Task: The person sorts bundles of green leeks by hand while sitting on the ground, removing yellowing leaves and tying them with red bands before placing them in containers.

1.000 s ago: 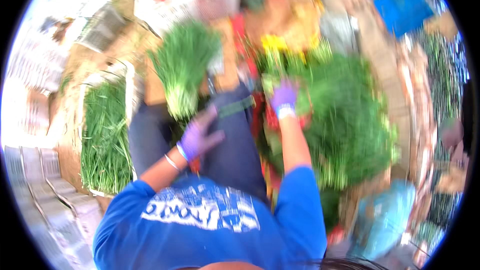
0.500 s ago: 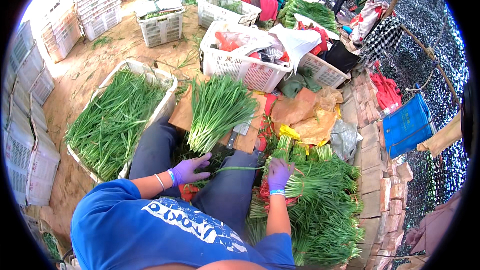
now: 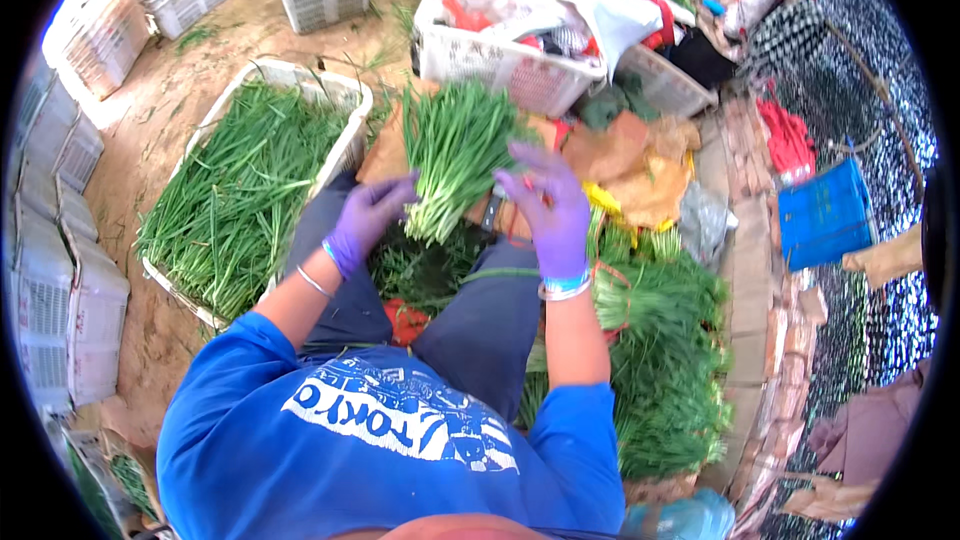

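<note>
The bunch of green stems (image 3: 462, 145) lies on the brown board (image 3: 386, 150) just beyond your knees, pale ends toward you, perhaps so that both hands can reach it from either side. Your left hand (image 3: 366, 215) is at its left and your right hand (image 3: 555, 215) at its near right, with fingers apart on both, though I cannot tell if any fingertip touches the stems. Half a second earlier, your right hand was at the tied bundles (image 3: 665, 305) on the right, and your left was nearer to you.
</note>
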Available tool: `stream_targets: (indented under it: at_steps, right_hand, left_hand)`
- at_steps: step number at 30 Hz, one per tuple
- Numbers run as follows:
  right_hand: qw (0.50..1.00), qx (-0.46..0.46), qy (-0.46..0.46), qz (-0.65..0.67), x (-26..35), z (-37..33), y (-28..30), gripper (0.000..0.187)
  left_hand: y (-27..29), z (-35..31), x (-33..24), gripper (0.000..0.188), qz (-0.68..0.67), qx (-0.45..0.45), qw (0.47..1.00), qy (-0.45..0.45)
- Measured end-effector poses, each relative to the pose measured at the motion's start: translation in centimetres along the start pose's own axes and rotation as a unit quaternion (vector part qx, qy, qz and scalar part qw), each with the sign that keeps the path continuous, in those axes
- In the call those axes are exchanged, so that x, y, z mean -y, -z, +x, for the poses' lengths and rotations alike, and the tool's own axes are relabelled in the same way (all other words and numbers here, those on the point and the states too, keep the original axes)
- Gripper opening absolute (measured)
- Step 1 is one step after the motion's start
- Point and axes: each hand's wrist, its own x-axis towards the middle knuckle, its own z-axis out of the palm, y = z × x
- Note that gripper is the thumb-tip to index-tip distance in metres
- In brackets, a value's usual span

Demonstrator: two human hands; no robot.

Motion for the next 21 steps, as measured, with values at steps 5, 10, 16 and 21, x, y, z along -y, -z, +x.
stream_targets:
  at_steps: [5,10,16,21]
  right_hand:
    - [0.995,0.080,-0.051,-0.043,3.5,2.4,-1.4,0.016]
    - [0.979,0.168,-0.028,-0.109,3.3,2.1,-3.5,0.018]
    - [0.932,0.200,0.033,-0.300,1.2,1.6,-4.6,0.016]
    - [0.828,0.257,-0.469,0.165,-3.8,-3.7,-6.1,0.027]
  left_hand:
    - [0.3,1.0,-9.1,0.036,-0.026,0.078,0.987,-0.135]
    - [-0.2,1.6,-7.9,0.030,0.084,0.189,0.975,-0.085]
    - [-1.4,4.6,-4.5,0.016,0.105,0.192,0.975,-0.038]
    - [-0.3,6.7,-2.3,0.020,0.373,0.031,0.904,-0.205]
